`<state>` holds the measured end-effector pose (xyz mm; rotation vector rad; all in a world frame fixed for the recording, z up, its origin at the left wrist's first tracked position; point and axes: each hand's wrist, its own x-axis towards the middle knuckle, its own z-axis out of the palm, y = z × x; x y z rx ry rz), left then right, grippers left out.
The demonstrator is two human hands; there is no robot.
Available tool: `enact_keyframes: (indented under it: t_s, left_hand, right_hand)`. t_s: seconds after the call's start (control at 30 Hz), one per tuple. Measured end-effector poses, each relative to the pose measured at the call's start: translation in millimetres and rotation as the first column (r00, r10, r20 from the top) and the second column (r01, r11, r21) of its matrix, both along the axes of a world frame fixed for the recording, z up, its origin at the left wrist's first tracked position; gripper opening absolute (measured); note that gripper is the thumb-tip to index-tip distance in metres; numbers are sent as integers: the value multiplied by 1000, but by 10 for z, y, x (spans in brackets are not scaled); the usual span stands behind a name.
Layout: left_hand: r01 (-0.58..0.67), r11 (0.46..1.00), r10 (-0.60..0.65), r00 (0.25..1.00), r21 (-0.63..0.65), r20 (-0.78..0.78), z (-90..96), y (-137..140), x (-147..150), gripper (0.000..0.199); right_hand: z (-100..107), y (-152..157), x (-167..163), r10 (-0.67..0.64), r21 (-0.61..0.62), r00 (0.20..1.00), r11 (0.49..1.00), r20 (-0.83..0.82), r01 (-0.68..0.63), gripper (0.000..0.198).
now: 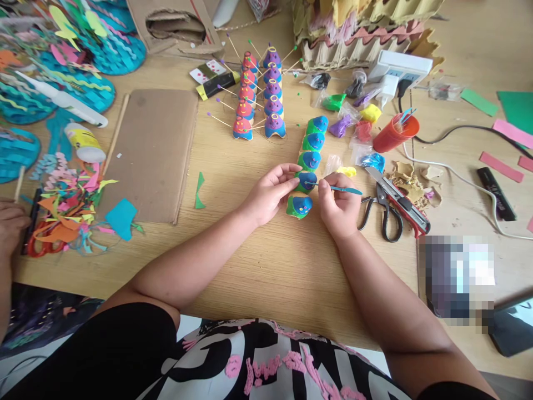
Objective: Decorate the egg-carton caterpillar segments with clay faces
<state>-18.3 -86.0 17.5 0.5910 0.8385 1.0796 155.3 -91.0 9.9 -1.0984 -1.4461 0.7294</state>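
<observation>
A strip of egg-carton cups [310,161], painted blue and green with small faces, lies lengthwise before me. My left hand [275,191] grips its left edge between thumb and fingers, beside the second cup from the near end. In my right hand [339,205] is a thin blue plastic clay tool [341,189], its tip touching the face of that same cup. The nearest cup [298,206] has yellow eyes. Behind stand a red-and-blue cup strip [243,119] and a purple-and-blue one [275,123], both with pin-like sticks.
Right of my hand lie black-handled scissors [387,214], a utility knife [406,205], bagged clay [340,126] and an orange cup [395,133]. A power strip [400,65] trails cables. Leftward are cardboard [150,155], paper scraps [66,214] and another person's hand [12,225].
</observation>
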Motion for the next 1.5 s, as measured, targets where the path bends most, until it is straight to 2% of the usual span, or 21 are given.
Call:
enact_keyframes:
  t_s: [0.23,0.6,0.87,1.5]
  left_hand:
    - [-8,1000,8,1000,3,4,7,-13,0,31]
    - [-2,1000,2,1000,5,-2,5,-4,-3,32]
    - [-16,1000,16,1000,-4,19,14,-5,1,30]
    - [0,1000,0,1000,13,-19,-4,4,-7,29]
  right_hand:
    - [-23,3,7,23,-4,999,1000,-47,-23,54]
    - [-12,3,7,-1,-11,999,1000,-37,1,57]
    - [-31,6,12,21,18,998,1000,-57,-20,54]
    - [-42,3,11,43,-3,996,999,-77,-43,51]
